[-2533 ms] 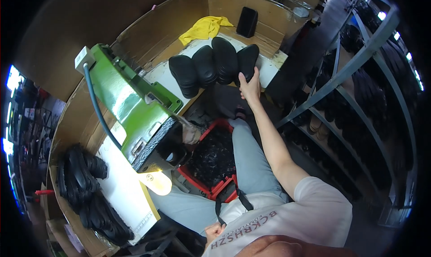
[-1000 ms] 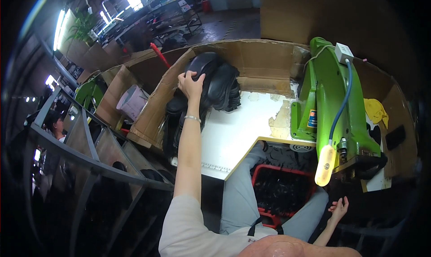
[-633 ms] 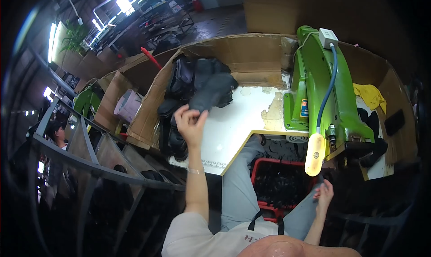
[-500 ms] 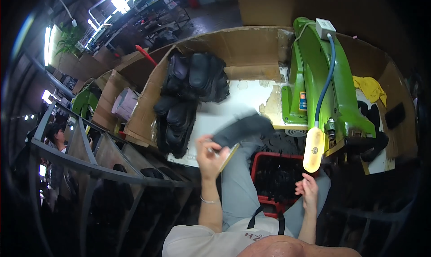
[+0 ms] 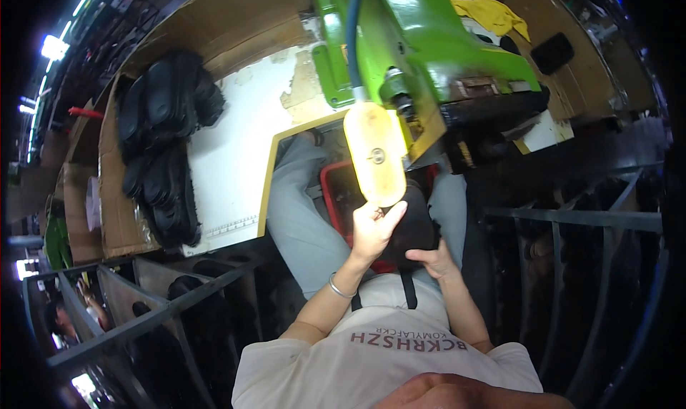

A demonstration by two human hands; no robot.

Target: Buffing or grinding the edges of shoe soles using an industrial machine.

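A black shoe upper is held in front of my lap, just below the yellow-lit lamp of a green machine. My left hand pinches its left edge close under the lamp. On the lower right, my right hand grips the same piece, thumb on top and the other fingers mostly hidden. The lamp and the machine head partly cover the far end of the upper, so I cannot tell whether it touches the machine.
Dark shoe uppers are piled on the left of the white table, inside a cardboard surround. A red crate sits between my legs. Metal racks flank me. A yellow cloth lies beyond the machine.
My left hand has brought the upper from over the table's edge to under the lamp. My right hand, earlier apart from it, now grips it too. The view has shifted.
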